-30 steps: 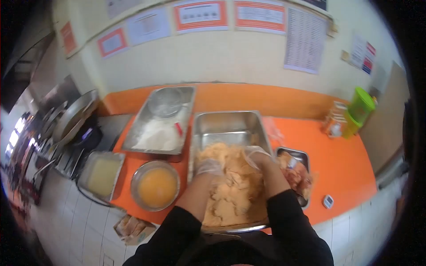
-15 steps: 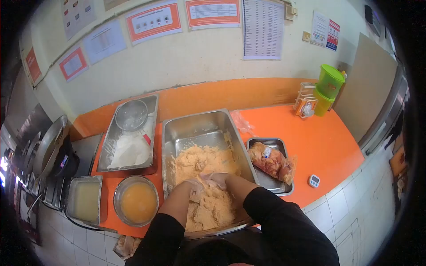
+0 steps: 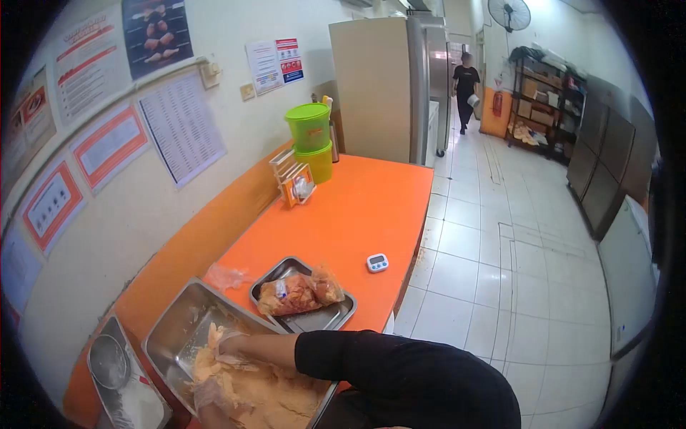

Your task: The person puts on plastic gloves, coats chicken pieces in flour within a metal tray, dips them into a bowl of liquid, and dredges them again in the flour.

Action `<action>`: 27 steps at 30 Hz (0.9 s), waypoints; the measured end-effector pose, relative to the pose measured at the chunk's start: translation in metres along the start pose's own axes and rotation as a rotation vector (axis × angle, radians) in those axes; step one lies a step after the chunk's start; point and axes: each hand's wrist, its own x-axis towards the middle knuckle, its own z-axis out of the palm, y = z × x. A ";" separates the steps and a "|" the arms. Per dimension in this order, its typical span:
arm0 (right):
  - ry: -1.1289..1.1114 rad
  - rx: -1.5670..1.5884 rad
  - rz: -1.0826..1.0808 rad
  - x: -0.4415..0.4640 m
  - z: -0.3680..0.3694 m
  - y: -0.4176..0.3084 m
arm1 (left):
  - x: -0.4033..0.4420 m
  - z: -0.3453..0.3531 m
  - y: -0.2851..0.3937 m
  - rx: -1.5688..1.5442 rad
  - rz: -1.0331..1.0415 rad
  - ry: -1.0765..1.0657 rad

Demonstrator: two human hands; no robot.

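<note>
A deep steel pan [image 3: 168,314] holds a clumpy pale-orange mixture [image 3: 275,393]. Both of my hands are in the pan, in clear plastic gloves. My right hand [image 3: 229,346] is at the upper part of the mixture, its fingers coated and partly hidden by clumps. Nearer the bottom edge of the view, my left hand [image 3: 209,395] touches the mixture at the pan's left side, its fingers hidden. Beside the pan, a small steel tray [image 3: 336,313] carries a plastic bag of raw meat [image 3: 289,294].
A pan of white flour [image 3: 139,407] with a sieve [image 3: 109,362] stands left. The orange table [image 3: 357,207] bears a timer [image 3: 377,263], crumpled plastic [image 3: 226,276], a small rack [image 3: 291,179] and green tubs [image 3: 311,139]. A person [image 3: 466,89] is in the far aisle.
The view has swung right, bringing the aisle and the distant person into sight and leaving the bowl of orange liquid out. My hands, together half a second ago, are now farther apart in the mixture.
</note>
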 end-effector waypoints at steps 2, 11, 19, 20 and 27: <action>-0.027 0.095 -0.010 -0.003 0.001 -0.007 | -0.016 -0.008 0.005 0.000 -0.032 0.022; 0.032 0.399 -0.133 -0.020 -0.014 -0.027 | 0.020 0.048 -0.022 -0.701 -0.171 0.455; -0.099 -0.065 -0.233 -0.042 -0.032 -0.024 | -0.030 0.021 0.027 -0.445 -0.269 0.096; -0.164 -0.205 -0.229 -0.045 -0.022 -0.017 | -0.038 0.016 0.038 -0.434 -0.229 0.066; -0.579 -0.612 -0.273 -0.080 0.054 0.020 | -0.048 0.001 0.069 -0.384 -0.039 -0.064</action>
